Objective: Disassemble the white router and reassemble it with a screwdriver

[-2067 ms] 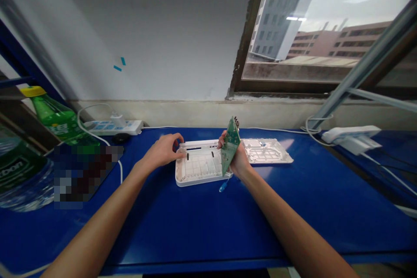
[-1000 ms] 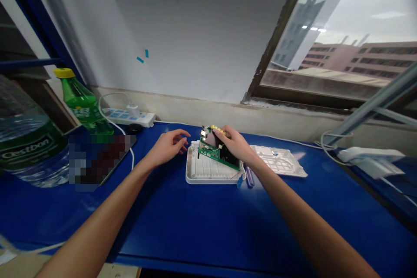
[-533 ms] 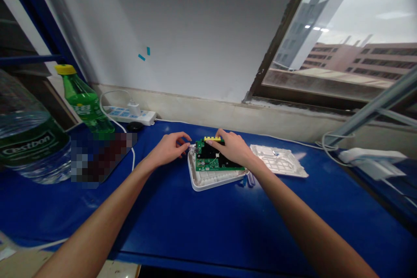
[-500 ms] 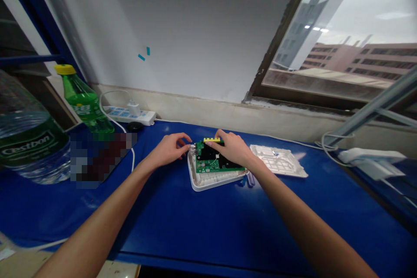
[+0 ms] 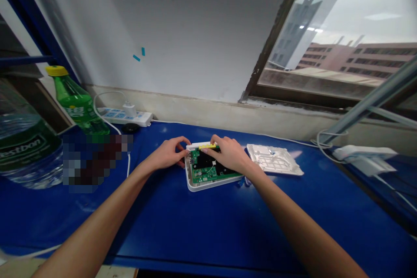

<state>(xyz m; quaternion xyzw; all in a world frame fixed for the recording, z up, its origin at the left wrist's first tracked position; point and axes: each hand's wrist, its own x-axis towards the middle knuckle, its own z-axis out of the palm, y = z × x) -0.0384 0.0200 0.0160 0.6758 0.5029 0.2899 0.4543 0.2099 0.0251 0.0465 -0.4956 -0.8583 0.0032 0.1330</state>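
Note:
A green circuit board [image 5: 203, 173] with black plates and a yellow connector strip [image 5: 207, 146] lies inside a shallow white plastic casing [image 5: 193, 187] on the blue table. My right hand [image 5: 230, 154] grips the board's far side at the yellow strip, thumb on top; its other fingers are partly hidden. At the casing's far left corner, my left hand [image 5: 171, 153] has thumb and fingers closed round the edge. Right of my right hand rests a white plastic cover [image 5: 275, 159], ribbed side up. Small blue, clear-looking pieces [image 5: 244, 182] sit partly behind my right wrist.
On the left stand a large water bottle [image 5: 29, 152] and a green soda bottle [image 5: 76, 106]. A power strip [image 5: 125, 116] with a plugged-in charger [image 5: 129, 109] lies by the wall, near a black object [image 5: 130, 127]. White cabled devices [image 5: 366, 156] sit beside a metal pole [image 5: 361, 100] at right.
The board has lowered from a raised, offset position into the casing. My left hand has moved from the board's left end onto the casing's corner. The view has shifted slightly right.

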